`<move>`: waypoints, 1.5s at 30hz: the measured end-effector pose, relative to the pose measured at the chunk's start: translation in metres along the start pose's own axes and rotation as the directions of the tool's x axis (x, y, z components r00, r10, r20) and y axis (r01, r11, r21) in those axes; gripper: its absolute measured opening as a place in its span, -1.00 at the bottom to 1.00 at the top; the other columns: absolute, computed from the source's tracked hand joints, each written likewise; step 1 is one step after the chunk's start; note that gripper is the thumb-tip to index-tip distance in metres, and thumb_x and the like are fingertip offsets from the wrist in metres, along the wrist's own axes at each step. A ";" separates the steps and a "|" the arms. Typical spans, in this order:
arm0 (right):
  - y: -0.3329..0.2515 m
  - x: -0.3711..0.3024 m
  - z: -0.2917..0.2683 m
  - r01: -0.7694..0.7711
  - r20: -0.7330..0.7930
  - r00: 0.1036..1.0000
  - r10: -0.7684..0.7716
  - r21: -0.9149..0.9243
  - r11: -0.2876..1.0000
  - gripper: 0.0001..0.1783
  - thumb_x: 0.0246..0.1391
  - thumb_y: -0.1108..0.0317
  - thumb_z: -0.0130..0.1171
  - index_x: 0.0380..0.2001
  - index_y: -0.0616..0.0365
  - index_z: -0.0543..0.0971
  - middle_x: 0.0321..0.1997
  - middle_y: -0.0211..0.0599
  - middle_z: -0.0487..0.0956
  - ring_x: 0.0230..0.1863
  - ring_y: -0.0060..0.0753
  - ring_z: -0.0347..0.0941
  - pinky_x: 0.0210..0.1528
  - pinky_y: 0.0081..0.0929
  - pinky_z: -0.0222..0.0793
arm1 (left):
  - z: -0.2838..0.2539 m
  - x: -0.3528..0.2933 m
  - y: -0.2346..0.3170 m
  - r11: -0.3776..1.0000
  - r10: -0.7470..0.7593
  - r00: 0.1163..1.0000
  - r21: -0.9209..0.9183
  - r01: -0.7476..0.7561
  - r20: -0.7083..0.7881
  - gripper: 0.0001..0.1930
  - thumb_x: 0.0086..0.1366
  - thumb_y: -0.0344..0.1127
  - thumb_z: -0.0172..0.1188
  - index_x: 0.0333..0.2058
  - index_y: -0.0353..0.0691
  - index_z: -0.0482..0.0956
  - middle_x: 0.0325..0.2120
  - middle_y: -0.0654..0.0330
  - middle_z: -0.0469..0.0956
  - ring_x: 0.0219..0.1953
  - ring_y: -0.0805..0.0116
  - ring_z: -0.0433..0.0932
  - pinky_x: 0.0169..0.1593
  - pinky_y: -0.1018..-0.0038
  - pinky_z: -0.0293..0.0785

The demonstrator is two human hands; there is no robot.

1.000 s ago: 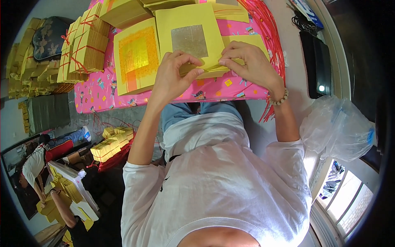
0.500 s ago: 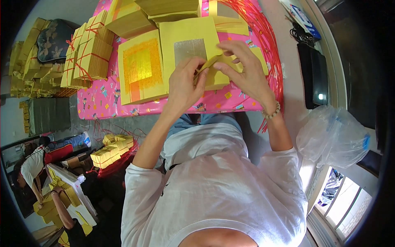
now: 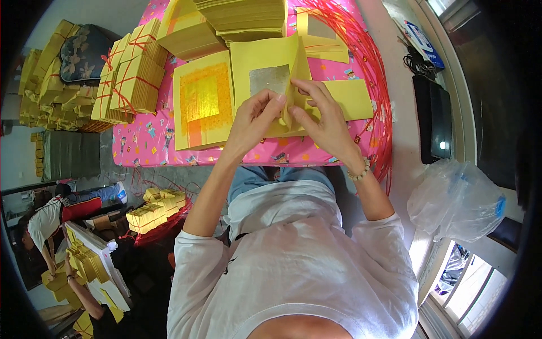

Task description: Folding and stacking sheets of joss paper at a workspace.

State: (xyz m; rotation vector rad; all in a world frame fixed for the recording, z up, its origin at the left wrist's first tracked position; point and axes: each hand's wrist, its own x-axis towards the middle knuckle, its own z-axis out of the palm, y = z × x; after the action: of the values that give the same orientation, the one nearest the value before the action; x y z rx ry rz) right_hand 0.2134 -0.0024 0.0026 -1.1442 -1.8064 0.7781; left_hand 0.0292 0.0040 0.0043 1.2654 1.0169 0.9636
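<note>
Yellow sheet (image 3: 302, 68), apparently mid-fold, stands raised at twelve o'clock. Our left hand (image 3: 253, 120) pinches it; our right hand (image 3: 327, 120), half-open, touches it. Next likely needs aligned edges.

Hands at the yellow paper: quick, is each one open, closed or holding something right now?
Left hand: curled at the raised yellow paper; whether it grips cannot be told.
Right hand: loosely open, against the same paper.

One small pale letter is showing on the pink tablecloth (image 3: 141, 153), toward its left side, among the printed cartoon figures. A blue-and-white package (image 3: 424, 45), lying at the upper right, is bearing white marks too small to read.
</note>
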 end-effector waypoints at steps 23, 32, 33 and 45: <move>0.018 -0.004 0.004 -0.120 0.040 0.993 0.113 0.406 0.906 -0.52 0.15 0.36 0.16 0.12 0.21 0.35 0.10 -0.14 0.45 -0.04 -0.33 0.53 0.01 -0.44 0.41 | -0.007 0.005 -0.001 0.987 -0.157 0.988 -0.026 0.157 0.009 -0.82 0.27 -0.29 0.25 -0.31 -0.30 0.66 -0.46 0.38 0.57 -0.40 0.69 0.43 -0.29 0.67 0.35; 0.017 -0.003 -0.004 -0.164 0.068 0.986 0.149 0.396 0.904 -0.50 0.24 0.42 0.00 0.22 0.19 0.22 0.11 0.00 0.40 -0.02 -0.36 0.51 0.02 -0.48 0.37 | -0.005 0.007 -0.002 0.992 -0.125 0.992 0.023 0.125 0.001 -0.76 0.25 -0.25 0.26 -0.30 -0.35 0.66 -0.52 0.33 0.57 -0.47 0.66 0.44 -0.39 0.65 0.38; 0.019 -0.004 -0.004 -0.166 0.068 0.986 0.151 0.395 0.903 -0.50 0.24 0.42 0.00 0.22 0.19 0.22 0.11 0.00 0.40 -0.02 -0.36 0.51 0.02 -0.48 0.37 | -0.004 0.007 0.000 0.986 -0.163 0.987 0.044 0.163 -0.001 -0.78 0.26 -0.26 0.25 -0.30 -0.34 0.66 -0.50 0.37 0.56 -0.46 0.67 0.42 -0.36 0.66 0.36; 0.019 -0.005 -0.012 -0.242 0.135 0.969 0.207 0.341 0.908 -0.54 0.20 0.52 -0.04 0.18 0.22 0.28 -0.20 -0.21 0.51 -0.39 -0.68 0.36 -0.30 -0.64 0.31 | 0.002 0.008 0.000 0.991 -0.133 0.991 0.021 0.132 0.010 -0.76 0.24 -0.25 0.27 -0.33 -0.36 0.66 -0.53 0.34 0.58 -0.48 0.68 0.45 -0.39 0.67 0.37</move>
State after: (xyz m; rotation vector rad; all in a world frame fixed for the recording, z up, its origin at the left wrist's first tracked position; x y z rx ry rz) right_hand 0.2327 0.0009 -0.0092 -1.0958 -1.5393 1.2599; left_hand 0.0336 0.0114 0.0035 1.2034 1.0902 0.8447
